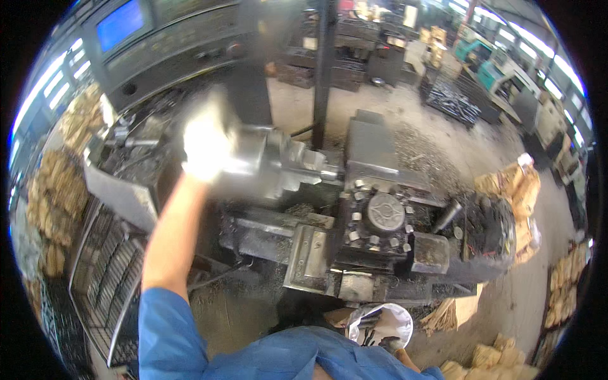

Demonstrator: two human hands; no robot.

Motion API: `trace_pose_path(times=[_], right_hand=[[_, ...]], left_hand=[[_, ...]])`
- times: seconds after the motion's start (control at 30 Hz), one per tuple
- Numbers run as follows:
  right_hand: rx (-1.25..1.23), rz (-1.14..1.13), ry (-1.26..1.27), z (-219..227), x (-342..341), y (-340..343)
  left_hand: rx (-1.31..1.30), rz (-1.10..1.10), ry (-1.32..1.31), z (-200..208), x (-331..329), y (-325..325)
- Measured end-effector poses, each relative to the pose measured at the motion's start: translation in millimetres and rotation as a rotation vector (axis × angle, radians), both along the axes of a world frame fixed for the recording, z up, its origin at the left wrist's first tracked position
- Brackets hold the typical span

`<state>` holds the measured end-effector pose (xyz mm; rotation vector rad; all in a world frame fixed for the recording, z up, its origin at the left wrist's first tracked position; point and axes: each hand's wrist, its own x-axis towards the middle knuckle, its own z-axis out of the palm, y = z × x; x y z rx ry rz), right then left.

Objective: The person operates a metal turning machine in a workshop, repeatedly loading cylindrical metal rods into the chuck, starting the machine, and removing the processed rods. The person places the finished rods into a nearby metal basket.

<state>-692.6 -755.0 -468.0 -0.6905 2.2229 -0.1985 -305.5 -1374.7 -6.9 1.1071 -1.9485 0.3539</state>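
Observation:
My left hand point(208, 139), in a white glove, is raised at the left end of a lathe's metal chuck point(256, 158). Motion and glare smear its fingers, so its grip does not show. A short shiny metal piece point(326, 171) juts from the chuck jaws toward the square tool post point(385, 212), which is ringed with bolts. Low in the view, my right hand point(391, 344) is at the rim of a white bucket point(403, 316). Dark rod-like pieces point(373, 323) lie inside that bucket. The right fingers are mostly hidden.
A control panel with a blue screen point(120, 25) stands at the far left. A wire rack point(107, 272) and stacked sacks point(57, 202) are on the left. Right of the lathe are brown paper sacks point(513, 183); a crate of metal parts point(455, 102) stands farther back.

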Motion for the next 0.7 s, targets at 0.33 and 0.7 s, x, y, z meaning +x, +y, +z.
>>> trace_pose_path(times=[0.33, 0.7], right_hand=[[-0.202, 1.104, 0.036, 8.4, 57.8, -268.2], [-0.272, 2.567, 0.063, -4.3, 452.2, -311.7]], left_hand=[[1.35, 0.877, 0.498, -369.2, 247.1, 533.3], [-0.992, 2.795, 1.883, -452.8, -0.4, 1215.9]])
